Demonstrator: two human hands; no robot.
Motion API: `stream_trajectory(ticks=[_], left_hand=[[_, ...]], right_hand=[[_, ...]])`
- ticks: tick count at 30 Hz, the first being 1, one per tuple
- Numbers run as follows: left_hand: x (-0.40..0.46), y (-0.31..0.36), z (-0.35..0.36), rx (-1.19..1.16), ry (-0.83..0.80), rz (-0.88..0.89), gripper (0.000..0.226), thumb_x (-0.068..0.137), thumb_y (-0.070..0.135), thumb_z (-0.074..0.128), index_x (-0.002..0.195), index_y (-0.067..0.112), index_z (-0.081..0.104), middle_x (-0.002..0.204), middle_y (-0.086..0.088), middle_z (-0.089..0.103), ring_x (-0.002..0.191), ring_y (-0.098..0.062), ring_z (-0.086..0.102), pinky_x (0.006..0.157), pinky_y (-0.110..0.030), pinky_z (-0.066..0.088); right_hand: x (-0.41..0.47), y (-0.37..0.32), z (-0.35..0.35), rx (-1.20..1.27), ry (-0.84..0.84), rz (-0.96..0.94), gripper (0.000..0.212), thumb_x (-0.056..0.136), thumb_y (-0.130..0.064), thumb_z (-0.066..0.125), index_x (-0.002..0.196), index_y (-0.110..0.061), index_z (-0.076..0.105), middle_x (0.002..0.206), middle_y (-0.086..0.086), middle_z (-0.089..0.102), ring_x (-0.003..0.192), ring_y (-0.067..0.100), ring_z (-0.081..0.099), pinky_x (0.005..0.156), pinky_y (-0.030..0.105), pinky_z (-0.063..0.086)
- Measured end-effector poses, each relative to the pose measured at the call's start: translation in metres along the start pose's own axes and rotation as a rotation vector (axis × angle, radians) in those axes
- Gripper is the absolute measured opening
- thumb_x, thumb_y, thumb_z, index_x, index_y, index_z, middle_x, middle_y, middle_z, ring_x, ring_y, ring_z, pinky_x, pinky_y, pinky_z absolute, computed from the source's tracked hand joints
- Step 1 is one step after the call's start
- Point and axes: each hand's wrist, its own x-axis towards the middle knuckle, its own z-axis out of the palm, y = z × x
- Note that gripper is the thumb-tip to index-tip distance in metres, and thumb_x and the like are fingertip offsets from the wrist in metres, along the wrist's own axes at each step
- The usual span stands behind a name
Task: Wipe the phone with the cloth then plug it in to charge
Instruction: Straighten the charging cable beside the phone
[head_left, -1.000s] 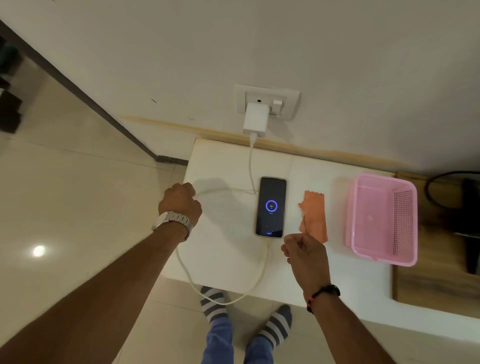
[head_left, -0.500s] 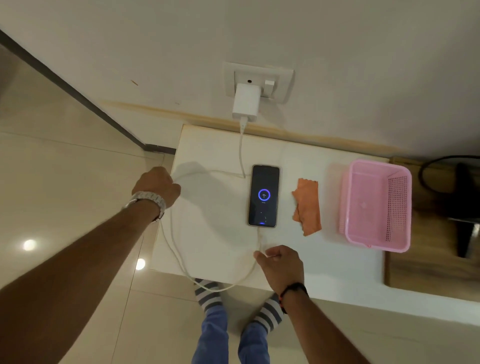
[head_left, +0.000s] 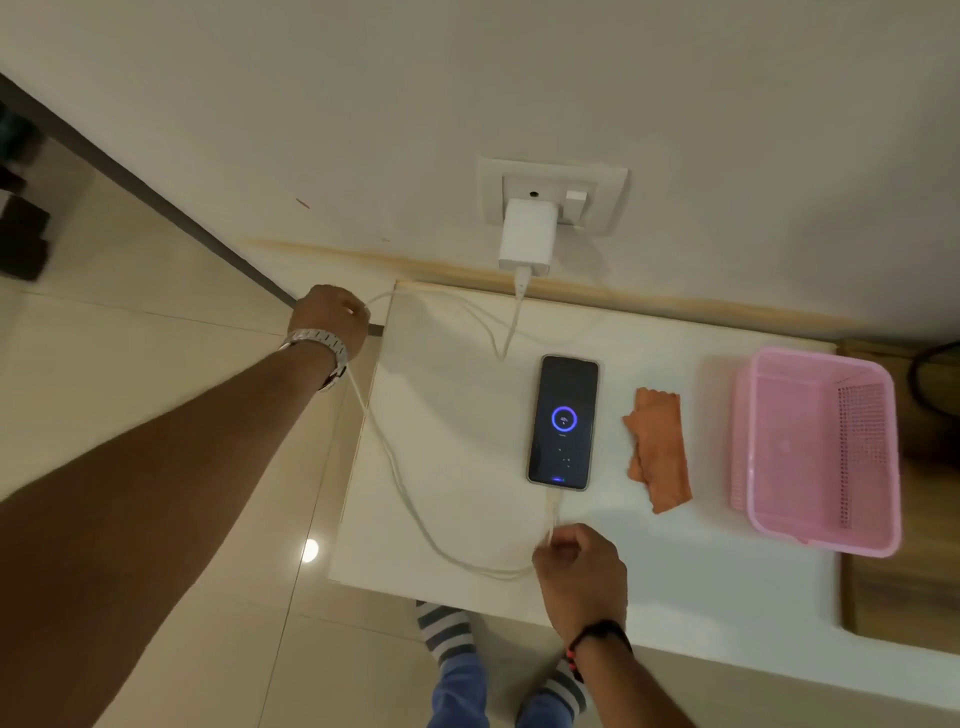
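A dark phone (head_left: 563, 422) lies face up on the white table (head_left: 457, 415), its screen showing a blue charging ring. A white cable (head_left: 395, 467) runs from its near end, loops off the table's left edge and up to the white charger (head_left: 525, 240) in the wall socket (head_left: 553, 195). My right hand (head_left: 582, 571) pinches the cable just below the phone. My left hand (head_left: 330, 322), wearing a metal watch, holds the cable beyond the table's far left corner. An orange cloth (head_left: 660, 451) lies crumpled to the right of the phone.
A pink plastic basket (head_left: 821, 452) stands at the right of the table, beside a wooden surface (head_left: 904, 561). A black cable (head_left: 930, 374) curls at the far right. Tiled floor (head_left: 156, 322) lies to the left; my striped socks (head_left: 447, 631) show below the table.
My left hand has drawn the cable out to the far left, off the table's corner. My right hand dropped from beside the cloth and took hold of the cable below the phone.
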Motion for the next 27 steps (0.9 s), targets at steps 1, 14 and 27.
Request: stream_trajectory(ticks=[1, 14, 27], left_hand=[[0.008, 0.004, 0.003, -0.012, 0.008, 0.011, 0.016, 0.093, 0.024, 0.068, 0.092, 0.015, 0.081, 0.110, -0.009, 0.078, 0.102, -0.031, 0.072, 0.095, -0.040, 0.059], [0.051, 0.007, 0.035, 0.235, -0.140, -0.103, 0.015, 0.087, 0.012, 0.067, 0.095, 0.005, 0.078, 0.103, -0.017, 0.077, 0.085, -0.031, 0.067, 0.079, -0.034, 0.057], [-0.156, 0.012, 0.060, -0.202, 0.095, 0.440, 0.012, 0.083, 0.004, 0.070, 0.091, 0.008, 0.062, 0.078, -0.005, 0.061, 0.068, -0.021, 0.055, 0.066, -0.036, 0.048]], right_hand=[[-0.001, -0.001, 0.002, 0.015, 0.002, -0.004, 0.006, 0.079, -0.019, 0.071, 0.077, -0.024, 0.070, 0.070, -0.013, 0.070, 0.065, -0.001, 0.062, 0.050, 0.010, 0.036], [0.002, 0.004, 0.016, 0.137, -0.010, 0.004, 0.010, 0.075, -0.023, 0.076, 0.072, -0.029, 0.068, 0.065, -0.023, 0.068, 0.067, -0.009, 0.063, 0.052, 0.006, 0.039], [0.001, -0.006, 0.013, 0.127, 0.176, 0.079, 0.026, 0.085, -0.047, 0.070, 0.098, -0.029, 0.056, 0.072, -0.011, 0.068, 0.066, 0.003, 0.059, 0.052, 0.016, 0.035]])
